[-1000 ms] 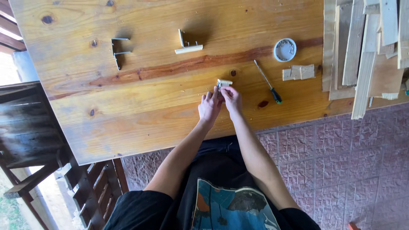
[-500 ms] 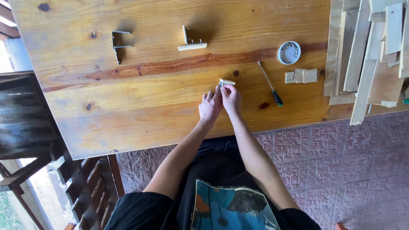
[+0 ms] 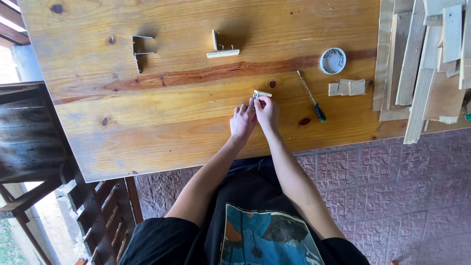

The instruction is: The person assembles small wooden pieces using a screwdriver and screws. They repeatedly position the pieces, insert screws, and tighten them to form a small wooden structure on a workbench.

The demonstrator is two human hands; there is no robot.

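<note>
Both hands, left hand [image 3: 242, 121] and right hand [image 3: 267, 110], are pinching a small, light, stiff wood block [image 3: 262, 93] on the tabletop [image 3: 162, 113], fingers narrow at its near end.

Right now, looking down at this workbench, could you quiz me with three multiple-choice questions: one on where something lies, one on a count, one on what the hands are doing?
1. The screwdriver lies where?
A right of the hands
B left of the hands
C on the floor

2. How many metal brackets lie at far left?
A two
B five
C none

3. The left hand and right hand are
A pinching one small block together
B flat on the table
C apart, both idle

Answers: A, its green handle sits right of them; A, two show; A, both sets of fingertips meet on it.
</note>
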